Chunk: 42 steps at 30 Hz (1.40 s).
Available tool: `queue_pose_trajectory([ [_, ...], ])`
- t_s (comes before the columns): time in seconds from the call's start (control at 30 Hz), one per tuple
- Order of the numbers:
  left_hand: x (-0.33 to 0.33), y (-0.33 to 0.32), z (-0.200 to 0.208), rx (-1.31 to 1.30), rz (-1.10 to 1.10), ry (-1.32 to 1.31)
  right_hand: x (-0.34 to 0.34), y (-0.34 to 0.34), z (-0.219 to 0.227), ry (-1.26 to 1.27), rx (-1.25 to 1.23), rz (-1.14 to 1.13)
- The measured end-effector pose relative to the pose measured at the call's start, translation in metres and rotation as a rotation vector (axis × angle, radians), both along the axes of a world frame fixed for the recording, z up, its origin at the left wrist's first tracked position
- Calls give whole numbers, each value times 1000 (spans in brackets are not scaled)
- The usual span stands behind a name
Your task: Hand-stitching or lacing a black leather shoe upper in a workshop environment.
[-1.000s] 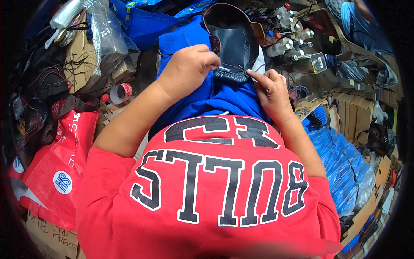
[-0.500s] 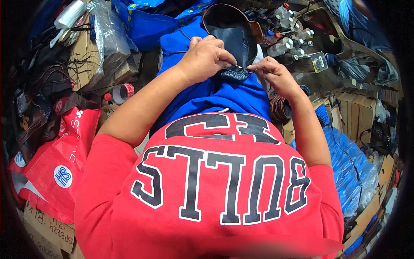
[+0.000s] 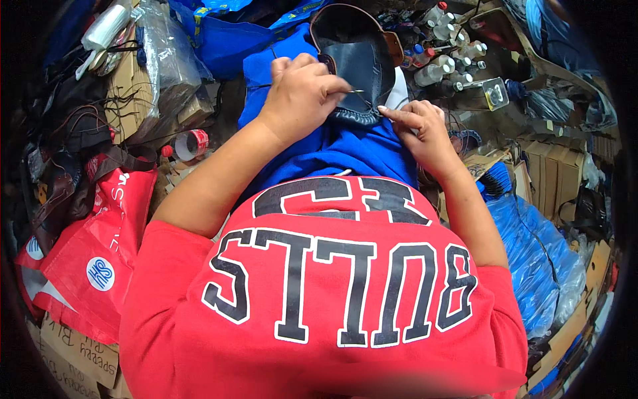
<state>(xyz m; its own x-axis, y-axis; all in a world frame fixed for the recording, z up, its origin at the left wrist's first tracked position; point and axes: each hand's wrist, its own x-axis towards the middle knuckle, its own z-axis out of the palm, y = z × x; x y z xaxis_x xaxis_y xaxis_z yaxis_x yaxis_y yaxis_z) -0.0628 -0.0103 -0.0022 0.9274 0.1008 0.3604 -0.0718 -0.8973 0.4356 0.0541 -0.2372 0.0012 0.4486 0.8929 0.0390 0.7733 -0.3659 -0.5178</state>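
Observation:
A dark leather shoe upper (image 3: 354, 63) with brown trim lies over my lap, its gathered, stitched toe (image 3: 354, 118) toward me. My left hand (image 3: 299, 93) is closed in a pinch on a thin needle (image 3: 357, 91), raised just above the toe stitching. At the right end of the gathers, my right hand (image 3: 425, 133) grips the upper's edge, its index fingertip pressed on the seam and its other fingers curled. A dark thread shows faintly near that fingertip. A white piece (image 3: 399, 90) sticks out beside the upper.
Several capped bottles (image 3: 438, 70) stand at the far right. A blue bag (image 3: 229, 43) lies beyond my knees. To the left are a red bag (image 3: 83, 266), a bottle with a red cap (image 3: 189, 144) and plastic-wrapped cardboard (image 3: 163, 73). Blue plastic sheeting (image 3: 531, 253) and cardboard boxes (image 3: 551, 169) fill the right.
My left hand has moved up and left from the seam, with the needle now lifted off the toe. My right hand has shifted slightly down, staying at the upper's edge.

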Motion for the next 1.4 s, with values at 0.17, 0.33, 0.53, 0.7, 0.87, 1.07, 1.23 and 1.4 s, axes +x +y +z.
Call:
queue_pose_trajectory([
  [0.17,15,2,-12,-182,-126,95,18,0,-11,374,47,-52],
  [0.33,16,0,-13,-132,-127,146,29,3,-15,469,47,-25],
  [0.53,16,0,-12,-125,-132,166,31,5,-12,547,42,-1],
  [0.7,16,-1,-12,-121,-134,167,33,3,-18,506,39,26],
  [0.87,17,-1,-13,-115,-131,177,34,3,-17,541,35,24],
  [1.07,25,-2,-15,-139,-171,234,34,3,-17,629,34,17],
  [1.23,47,4,-17,-118,-355,154,38,7,-21,746,54,-12],
  [1.4,32,1,-2,7,-363,164,27,6,-5,599,36,-20],
])
